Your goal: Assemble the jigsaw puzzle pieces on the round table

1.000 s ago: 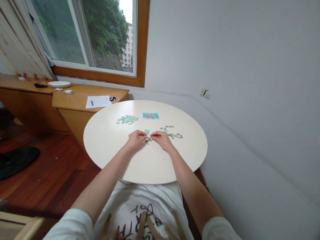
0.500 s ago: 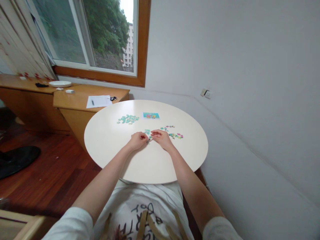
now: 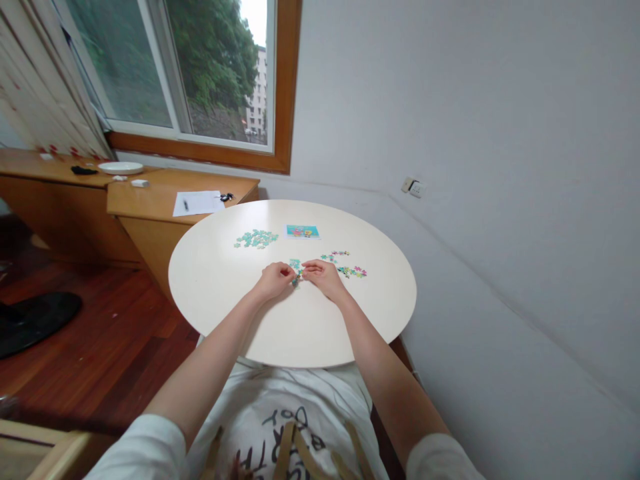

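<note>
My left hand (image 3: 278, 279) and my right hand (image 3: 321, 277) meet over the middle of a round white table (image 3: 305, 333). Between their fingertips lies a small cluster of jigsaw pieces (image 3: 296, 281), partly covered by the fingers. The left thumb and fingers are pinched together on a piece at the cluster's edge. My right fingers are bent close together at its other side, on a piece too small to make out well. Just beyond the fingers, teal joined pieces (image 3: 295, 264) show on the tabletop.
A pile of teal jigsaw pieces (image 3: 256, 239) lies at the back left of the table. Beside it is a picture card (image 3: 303, 232). Multicoloured pieces (image 3: 353, 272) spread right of my hand. A wooden desk (image 3: 185, 183) with paper (image 3: 199, 203) adjoins the table's far left.
Both hands stay nearly in place, with only slight finger shifts. A little more of the cluster between the fingertips shows now.
</note>
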### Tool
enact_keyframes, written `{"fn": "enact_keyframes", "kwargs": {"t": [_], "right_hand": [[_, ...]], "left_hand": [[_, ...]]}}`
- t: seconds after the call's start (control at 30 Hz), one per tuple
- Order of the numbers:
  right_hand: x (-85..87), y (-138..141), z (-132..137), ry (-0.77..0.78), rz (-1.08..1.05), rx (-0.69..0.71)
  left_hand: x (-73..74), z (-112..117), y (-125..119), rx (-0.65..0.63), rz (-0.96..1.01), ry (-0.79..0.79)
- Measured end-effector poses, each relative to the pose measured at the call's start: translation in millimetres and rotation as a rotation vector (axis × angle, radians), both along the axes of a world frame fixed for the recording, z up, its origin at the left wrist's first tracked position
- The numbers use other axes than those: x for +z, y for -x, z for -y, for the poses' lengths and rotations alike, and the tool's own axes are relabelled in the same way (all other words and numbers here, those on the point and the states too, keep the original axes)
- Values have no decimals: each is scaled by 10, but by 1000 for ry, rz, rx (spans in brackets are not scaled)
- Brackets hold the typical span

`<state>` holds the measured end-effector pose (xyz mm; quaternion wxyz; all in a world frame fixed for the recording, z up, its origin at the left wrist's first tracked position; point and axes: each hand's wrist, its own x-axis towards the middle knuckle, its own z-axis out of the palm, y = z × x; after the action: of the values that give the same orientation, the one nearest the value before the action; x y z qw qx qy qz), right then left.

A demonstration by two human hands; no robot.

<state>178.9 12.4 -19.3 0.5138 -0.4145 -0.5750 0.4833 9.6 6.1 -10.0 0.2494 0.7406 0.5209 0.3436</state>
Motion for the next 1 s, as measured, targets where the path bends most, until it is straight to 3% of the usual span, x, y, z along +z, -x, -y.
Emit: {"fn": "enact_keyframes", "kwargs": {"t": [0.47,0.7,1.0], "right_hand": [[55,13,28,-3,6,12],[44,-12,3,-2,-4,-23],[12,-33,-13,-47,41,-37]], "left_hand": [[-54,-31,3,-56,1,-13],[-93,-80,12,37,27,7],[-42,-51,18,50,30,9]]}}
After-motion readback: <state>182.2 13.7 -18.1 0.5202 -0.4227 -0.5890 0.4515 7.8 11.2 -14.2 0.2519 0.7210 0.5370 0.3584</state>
